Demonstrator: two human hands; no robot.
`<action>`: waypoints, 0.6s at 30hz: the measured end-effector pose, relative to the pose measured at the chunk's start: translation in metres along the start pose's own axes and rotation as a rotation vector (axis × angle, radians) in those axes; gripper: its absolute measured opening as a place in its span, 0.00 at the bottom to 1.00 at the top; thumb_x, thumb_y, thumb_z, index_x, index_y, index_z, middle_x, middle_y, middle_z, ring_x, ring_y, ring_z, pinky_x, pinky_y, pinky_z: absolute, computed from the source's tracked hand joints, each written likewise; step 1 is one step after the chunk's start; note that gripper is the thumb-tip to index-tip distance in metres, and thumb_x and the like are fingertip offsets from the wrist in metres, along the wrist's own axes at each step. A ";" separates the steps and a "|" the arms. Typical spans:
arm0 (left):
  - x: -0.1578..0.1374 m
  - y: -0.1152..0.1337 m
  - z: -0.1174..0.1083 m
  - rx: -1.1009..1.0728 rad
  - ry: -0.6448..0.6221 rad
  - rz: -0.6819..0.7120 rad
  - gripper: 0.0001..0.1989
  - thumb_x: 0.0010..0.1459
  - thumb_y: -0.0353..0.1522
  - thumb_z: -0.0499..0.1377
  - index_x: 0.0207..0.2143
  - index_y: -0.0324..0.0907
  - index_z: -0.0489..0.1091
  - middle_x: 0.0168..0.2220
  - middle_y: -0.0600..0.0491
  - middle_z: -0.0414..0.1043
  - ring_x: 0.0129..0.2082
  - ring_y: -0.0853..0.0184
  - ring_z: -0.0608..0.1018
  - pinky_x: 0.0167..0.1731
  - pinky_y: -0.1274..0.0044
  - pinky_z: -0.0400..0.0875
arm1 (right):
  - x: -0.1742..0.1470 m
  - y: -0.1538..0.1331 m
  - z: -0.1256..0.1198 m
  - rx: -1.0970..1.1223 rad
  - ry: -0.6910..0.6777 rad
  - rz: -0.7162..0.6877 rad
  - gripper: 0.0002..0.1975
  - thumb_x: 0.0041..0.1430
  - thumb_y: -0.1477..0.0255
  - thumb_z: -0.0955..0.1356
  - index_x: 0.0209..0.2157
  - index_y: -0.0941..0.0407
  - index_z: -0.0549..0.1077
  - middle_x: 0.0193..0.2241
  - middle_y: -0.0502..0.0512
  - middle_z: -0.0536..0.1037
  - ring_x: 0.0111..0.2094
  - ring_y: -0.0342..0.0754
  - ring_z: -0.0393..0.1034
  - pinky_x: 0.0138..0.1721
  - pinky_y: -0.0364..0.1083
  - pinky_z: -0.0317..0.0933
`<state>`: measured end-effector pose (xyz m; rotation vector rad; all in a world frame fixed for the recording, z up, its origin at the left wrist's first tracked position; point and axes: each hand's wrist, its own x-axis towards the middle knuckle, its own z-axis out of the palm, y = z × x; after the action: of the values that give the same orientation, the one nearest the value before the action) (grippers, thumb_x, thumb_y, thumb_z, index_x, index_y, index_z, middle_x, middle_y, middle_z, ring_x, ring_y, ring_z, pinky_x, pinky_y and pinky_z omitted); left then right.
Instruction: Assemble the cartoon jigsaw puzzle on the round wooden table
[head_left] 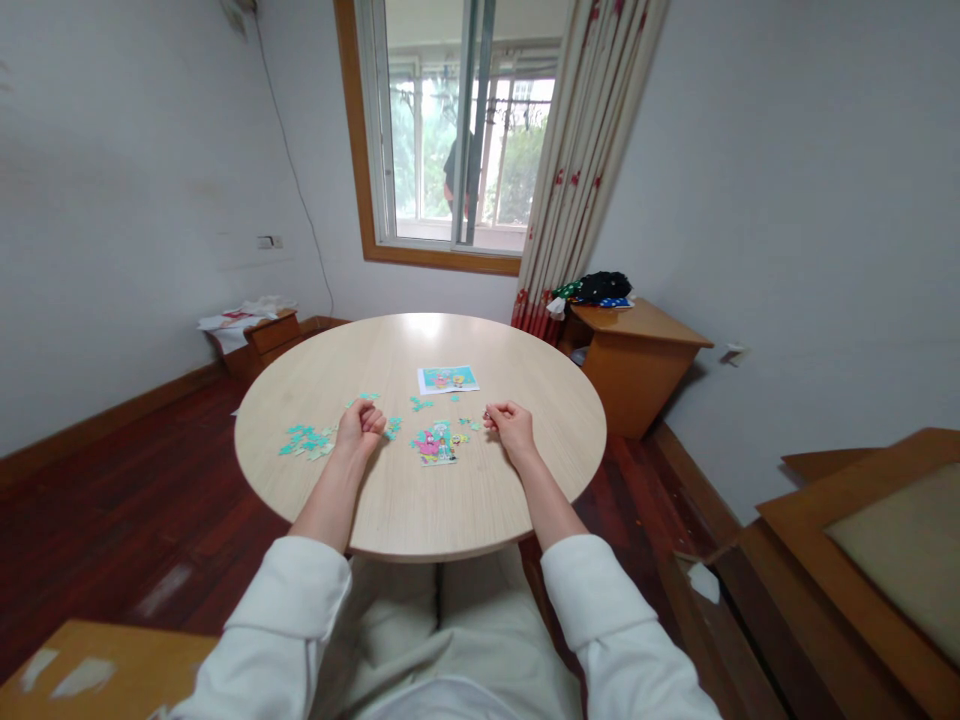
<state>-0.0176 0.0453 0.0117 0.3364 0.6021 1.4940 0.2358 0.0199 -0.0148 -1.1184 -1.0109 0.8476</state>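
Note:
Near the middle of the round table lies a partly joined jigsaw puzzle (437,445), with pink, yellow and turquoise cartoon figures. To its left, my left hand (362,425) rests with curled fingers; whether anything is inside cannot be seen. My right hand (511,428) is on the puzzle's right, thumb and fingertips pinched on a small puzzle piece (487,413) that is mostly covered. Loose turquoise puzzle pieces (306,440) are heaped beyond my left wrist, and a few small pieces (421,404) lie above the joined part. Behind them is a printed reference picture (448,379).
The pale round table (420,520) reaches close to my lap. A wooden cabinet (637,370) with cloths on top stands at the back right, beside a curtain (577,150). A low drawer unit (274,335) is at the back left. Someone (461,175) is visible through the window.

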 end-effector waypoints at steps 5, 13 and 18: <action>0.001 0.000 -0.001 -0.002 0.001 0.001 0.21 0.40 0.19 0.53 0.18 0.43 0.38 0.11 0.65 0.34 0.08 0.80 0.45 0.08 0.84 0.41 | -0.005 -0.004 0.002 -0.061 -0.052 -0.071 0.14 0.37 0.62 0.72 0.20 0.59 0.71 0.19 0.51 0.73 0.20 0.39 0.62 0.21 0.39 0.57; -0.002 0.000 0.002 -0.012 0.001 -0.003 0.21 0.40 0.19 0.52 0.17 0.43 0.38 0.11 0.65 0.34 0.08 0.80 0.45 0.08 0.85 0.42 | -0.014 -0.009 0.008 0.023 -0.244 0.067 0.16 0.32 0.64 0.74 0.24 0.59 0.74 0.22 0.52 0.76 0.21 0.40 0.67 0.22 0.40 0.60; -0.003 0.001 0.003 -0.014 0.011 -0.011 0.21 0.41 0.19 0.52 0.17 0.42 0.38 0.10 0.64 0.35 0.08 0.80 0.45 0.08 0.85 0.42 | -0.019 -0.010 0.010 -0.022 -0.361 0.059 0.16 0.34 0.65 0.74 0.28 0.60 0.76 0.22 0.52 0.76 0.23 0.41 0.68 0.25 0.41 0.62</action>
<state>-0.0166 0.0425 0.0149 0.3138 0.6012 1.4900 0.2204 0.0029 -0.0075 -1.0380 -1.2908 1.1139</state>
